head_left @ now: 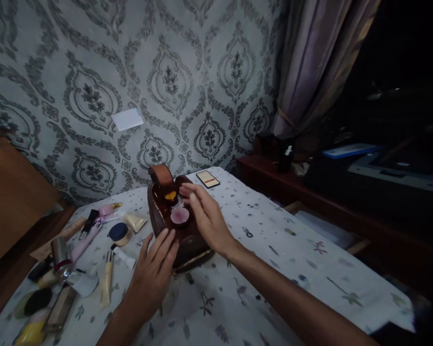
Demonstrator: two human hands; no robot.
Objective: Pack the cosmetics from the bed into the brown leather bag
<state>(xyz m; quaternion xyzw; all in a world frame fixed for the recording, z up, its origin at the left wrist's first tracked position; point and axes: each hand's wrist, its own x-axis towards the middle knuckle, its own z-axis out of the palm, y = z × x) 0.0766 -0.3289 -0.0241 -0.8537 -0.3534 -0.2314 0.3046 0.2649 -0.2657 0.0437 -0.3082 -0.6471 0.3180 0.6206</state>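
A dark brown zippered bag [191, 247] lies open on the patterned white cloth. Inside it are a round pink-topped item [180, 216], an orange item [170, 195] and something clear and glittery [178, 203]. My left hand [153, 269] rests against the bag's near left edge, fingers spread and holding nothing. Over the right side of the opening, my right hand [207, 216] reaches in from the right with its fingers extended and nothing visible in it. A brown strap [161, 176] stands up at the bag's far end.
Several cosmetics lie on the left, among them a blue-lidded jar [119, 233], a cream tube [135, 221], a beige tube [107, 283] and a silver bottle [60, 257]. A lit phone [208, 179] lies behind the bag. A dark red shelf [263, 175] stands at the right.
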